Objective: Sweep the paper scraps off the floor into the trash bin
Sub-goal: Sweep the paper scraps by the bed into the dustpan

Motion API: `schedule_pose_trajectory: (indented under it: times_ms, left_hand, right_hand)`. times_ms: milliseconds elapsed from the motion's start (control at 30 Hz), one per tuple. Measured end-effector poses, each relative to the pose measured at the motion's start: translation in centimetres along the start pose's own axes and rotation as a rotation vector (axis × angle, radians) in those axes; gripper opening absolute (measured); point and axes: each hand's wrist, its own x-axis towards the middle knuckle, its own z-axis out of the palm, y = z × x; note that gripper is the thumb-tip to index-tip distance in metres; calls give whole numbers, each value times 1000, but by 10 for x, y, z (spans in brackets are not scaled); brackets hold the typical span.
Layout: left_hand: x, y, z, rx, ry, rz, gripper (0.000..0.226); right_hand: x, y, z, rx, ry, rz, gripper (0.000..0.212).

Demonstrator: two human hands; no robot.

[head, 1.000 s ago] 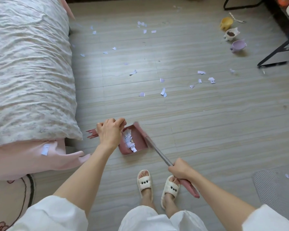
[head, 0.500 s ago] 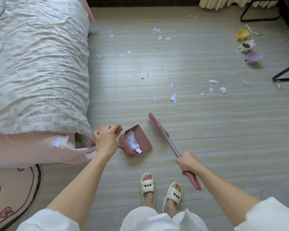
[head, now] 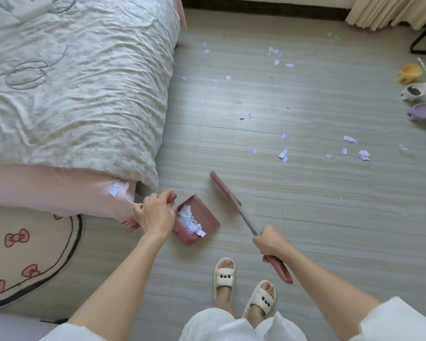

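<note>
Ahead of the pink-headed, grey-shafted broom [head: 234,207] gripped by the right hand [head: 271,243]: white paper scraps [head: 283,153] across mid-floor [head: 330,217], up-right of the pink plastic dustpan [head: 197,221] gripped by the left hand [head: 155,214].

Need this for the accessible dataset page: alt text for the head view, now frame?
Seen from above, a person's left hand grips a pink dustpan holding paper scraps, while the right hand holds a pink broom angled at the floor. More scraps lie scattered ahead, with a bed on the left.
</note>
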Motion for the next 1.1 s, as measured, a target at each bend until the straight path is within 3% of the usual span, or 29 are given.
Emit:
schedule_pose_trajectory:
  times_ms: [233, 500, 800, 900, 1100]
  left_hand:
    - [-4, -36, -1, 12, 122, -212, 23]
    - [21, -36, 13, -4, 253, -251, 15]
    - [32, -39, 15, -38, 262, -283, 15]
    - [30, -38, 15, -56, 247, -279, 17]
    - [28, -31, 11, -26, 206, -270, 21]
  right_hand:
    - [40, -64, -11, -115, 63, -54, 28]
    - [90, -134, 13, -306, 71, -148, 34]
    - [57, -95, 32, -726, -24, -231, 26]
    - [39, -63, 25, -674, -130, -185, 13]
    - [15, -29, 2, -363, -164, -174, 15]
